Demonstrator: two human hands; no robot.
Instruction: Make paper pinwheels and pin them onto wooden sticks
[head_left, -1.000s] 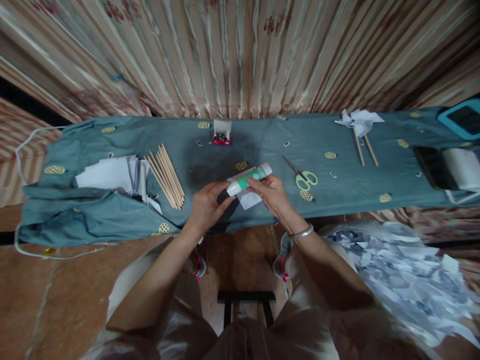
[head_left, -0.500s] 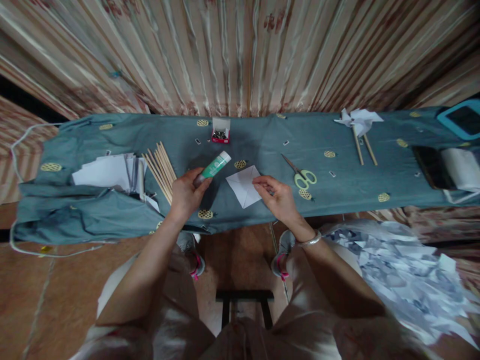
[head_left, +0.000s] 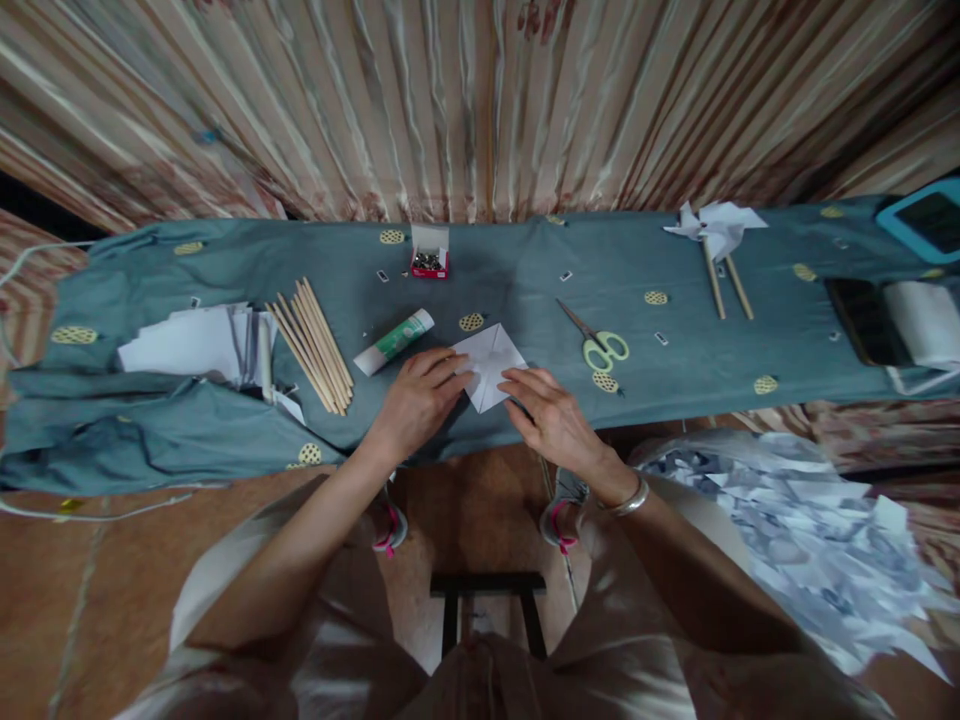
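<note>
A small white square of creased paper [head_left: 491,362] lies on the teal cloth before me. My left hand [head_left: 424,400] rests on its left corner with the fingers stretched out. On its right corner lie the fingertips of my right hand [head_left: 551,412], also extended; a silver bangle circles that wrist. Just beyond my left hand a green and white glue stick [head_left: 395,341] lies on its side. Scissors with light green handles [head_left: 600,348] lie slightly open to the right of the paper. Behind the glue stick stands an open red and white box [head_left: 430,262] of small metal pieces.
Wooden sticks [head_left: 311,347] and a stack of white paper [head_left: 196,345] lie on the left. Paper pinwheels on sticks [head_left: 721,245] lie at the right, near a dark phone [head_left: 862,322] and a blue-framed device [head_left: 926,228]. A bag of paper pieces [head_left: 802,540] sits below the table edge.
My left hand has let go of the glue stick, which now lies on the cloth, and has moved right onto the paper. My right hand has flattened out at the paper's right corner.
</note>
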